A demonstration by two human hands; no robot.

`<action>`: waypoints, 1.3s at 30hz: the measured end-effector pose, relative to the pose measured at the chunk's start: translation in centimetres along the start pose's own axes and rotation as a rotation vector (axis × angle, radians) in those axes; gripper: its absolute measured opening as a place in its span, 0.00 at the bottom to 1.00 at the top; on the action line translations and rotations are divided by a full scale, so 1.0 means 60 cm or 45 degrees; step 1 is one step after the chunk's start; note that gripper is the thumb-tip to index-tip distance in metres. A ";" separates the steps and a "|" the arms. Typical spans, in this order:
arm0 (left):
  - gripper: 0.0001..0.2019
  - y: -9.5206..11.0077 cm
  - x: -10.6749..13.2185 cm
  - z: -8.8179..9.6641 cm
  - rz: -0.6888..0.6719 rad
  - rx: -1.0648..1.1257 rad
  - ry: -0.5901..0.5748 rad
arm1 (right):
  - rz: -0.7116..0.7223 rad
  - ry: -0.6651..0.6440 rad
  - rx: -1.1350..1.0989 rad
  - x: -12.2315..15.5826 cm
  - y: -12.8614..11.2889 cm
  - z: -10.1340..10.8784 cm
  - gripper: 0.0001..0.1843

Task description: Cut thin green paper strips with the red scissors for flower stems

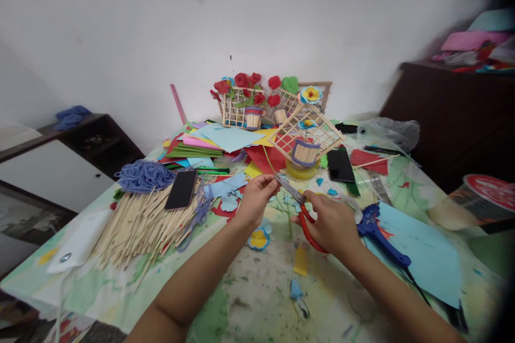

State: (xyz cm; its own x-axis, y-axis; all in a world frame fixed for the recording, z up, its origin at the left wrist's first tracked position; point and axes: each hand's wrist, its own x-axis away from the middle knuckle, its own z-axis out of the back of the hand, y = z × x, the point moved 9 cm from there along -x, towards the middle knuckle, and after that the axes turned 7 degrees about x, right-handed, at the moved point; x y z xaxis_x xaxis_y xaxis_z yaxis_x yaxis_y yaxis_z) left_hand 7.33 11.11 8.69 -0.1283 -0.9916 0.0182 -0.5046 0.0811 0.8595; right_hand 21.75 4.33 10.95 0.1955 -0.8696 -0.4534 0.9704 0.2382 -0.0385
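Red-handled scissors point(307, 220) are gripped in my right hand point(332, 224), their metal blades pointing up and left. The blade tips reach the fingertips of my left hand point(258, 195), which is closed in a pinch. From that pinch a thin green strip point(269, 159) extends upward; its lower end is hidden by the fingers. Just below my left hand lies a yellow and blue paper flower point(258, 238). A yellow paper piece point(300, 261) and a blue scrap point(296, 289) are on the table below the scissors. Whether the blades touch the strip is hard to tell.
Bamboo sticks point(140, 220), purple yarn point(145, 176) and a phone point(181, 189) are on the left. Stick lattices point(309, 134) with paper flowers stand behind. On the right are another phone point(340, 165), a blue glue gun point(382, 236) and blue paper point(426, 257).
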 end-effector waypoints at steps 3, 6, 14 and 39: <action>0.12 0.000 -0.003 0.004 -0.036 -0.056 0.002 | 0.008 -0.006 0.008 0.000 -0.002 0.001 0.18; 0.11 0.002 -0.004 0.009 -0.090 -0.135 0.019 | -0.005 -0.013 0.030 -0.001 -0.002 0.003 0.17; 0.08 0.008 -0.002 0.004 -0.174 -0.277 -0.032 | 0.010 -0.047 0.069 0.002 -0.007 0.001 0.20; 0.11 0.000 0.001 -0.004 -0.131 -0.311 -0.068 | 0.032 -0.084 0.112 0.000 -0.009 0.000 0.20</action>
State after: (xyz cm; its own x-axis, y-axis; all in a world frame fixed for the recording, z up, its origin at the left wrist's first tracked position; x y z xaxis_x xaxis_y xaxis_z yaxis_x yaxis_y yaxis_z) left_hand 7.56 11.04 8.80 -0.1354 -0.9860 -0.0972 -0.2975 -0.0531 0.9532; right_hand 21.20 4.18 10.98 0.2258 -0.8913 -0.3932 0.9733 0.2237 0.0518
